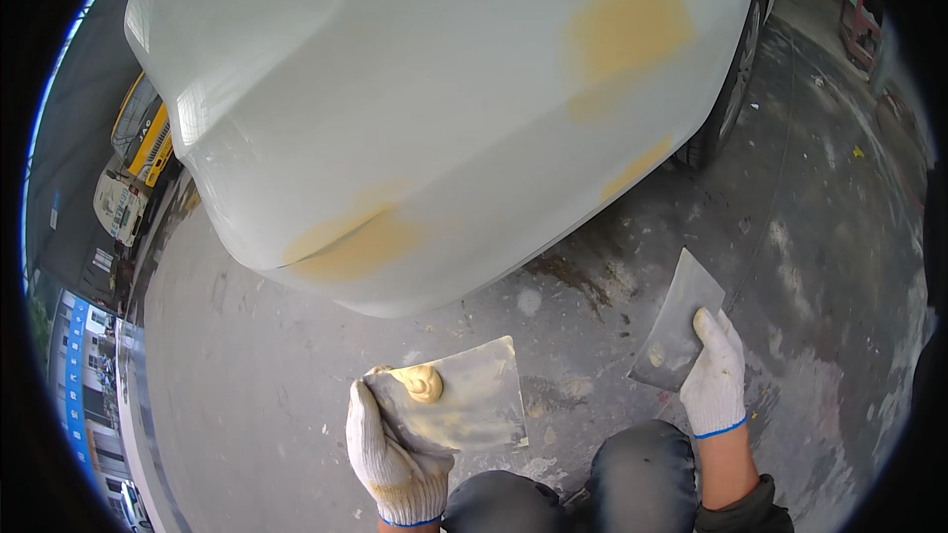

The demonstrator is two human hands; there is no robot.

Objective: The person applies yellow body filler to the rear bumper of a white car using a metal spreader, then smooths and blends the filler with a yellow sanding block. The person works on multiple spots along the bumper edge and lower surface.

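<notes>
My left hand (pixel 380 454), in a white knit glove, grips a thin grey putty board (pixel 484 405) by its left edge. A blob of pale yellow body filler (pixel 423 384) sits on the board's upper left part, with thin smears around it. On the right, my gloved right hand (pixel 715 380) pinches a flat grey filler spreader (pixel 684 316), thumb on its face. Both hands are apart from the pale car bumper (pixel 444 128) ahead. Yellowish filler patches show on the bumper: one at upper right (pixel 632 35), one at lower left (pixel 363 245), and a strip along the lower edge (pixel 637 170).
A car wheel (pixel 741 79) stands beyond the bumper's right end. My bent knees (pixel 644 474) are low in front. Stained concrete floor (pixel 267 375) lies under the bumper. Yellow and white trucks (pixel 143 143) are at far left, and a red stand (pixel 861 20) at far right.
</notes>
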